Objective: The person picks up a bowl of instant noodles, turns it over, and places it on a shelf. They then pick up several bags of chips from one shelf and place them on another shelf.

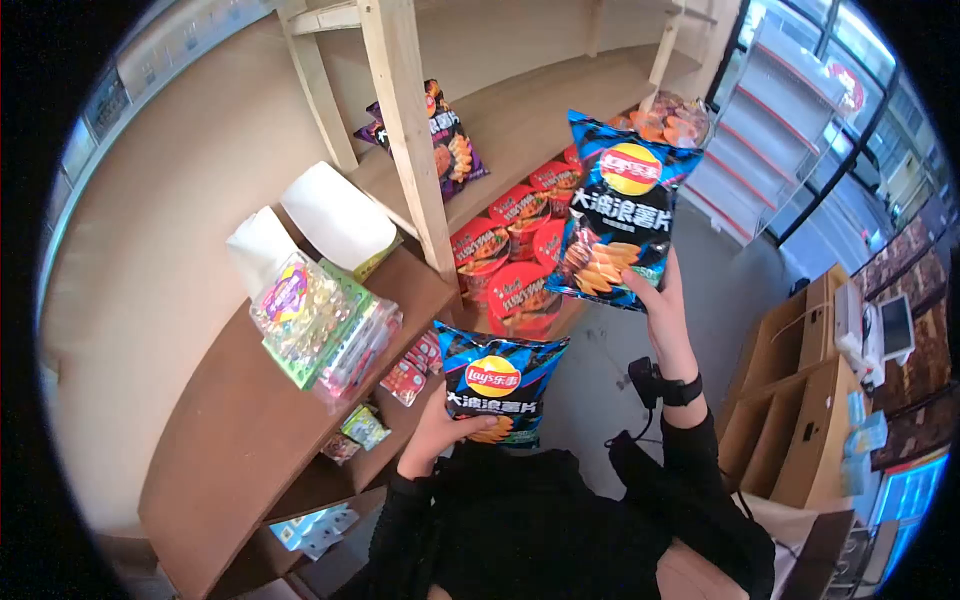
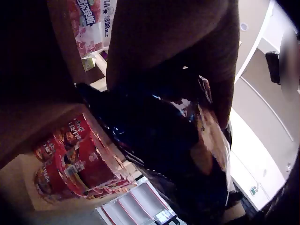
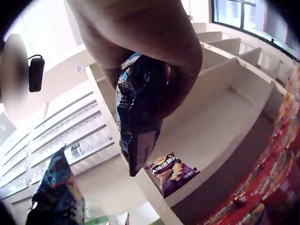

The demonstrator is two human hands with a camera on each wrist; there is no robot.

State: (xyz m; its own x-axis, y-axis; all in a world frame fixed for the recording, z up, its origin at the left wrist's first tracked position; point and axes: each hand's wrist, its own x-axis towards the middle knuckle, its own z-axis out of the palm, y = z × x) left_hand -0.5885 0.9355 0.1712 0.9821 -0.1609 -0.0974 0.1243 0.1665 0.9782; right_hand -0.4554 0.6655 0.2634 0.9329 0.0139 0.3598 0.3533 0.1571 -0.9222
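Gripping the lower chip bag (image 1: 502,385) — left hand (image 1: 440,430), partly hidden.

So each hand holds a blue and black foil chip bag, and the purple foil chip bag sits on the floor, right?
Not the floor: the head view shows the purple chip bag on the brown wooden shelf. The left hand and right hand each hold a blue and black bag.

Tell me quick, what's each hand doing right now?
Left hand: gripping the nearer blue-and-black Lay's bag, thumb on its front.
Right hand: gripping the farther blue-and-black Lay's bag.
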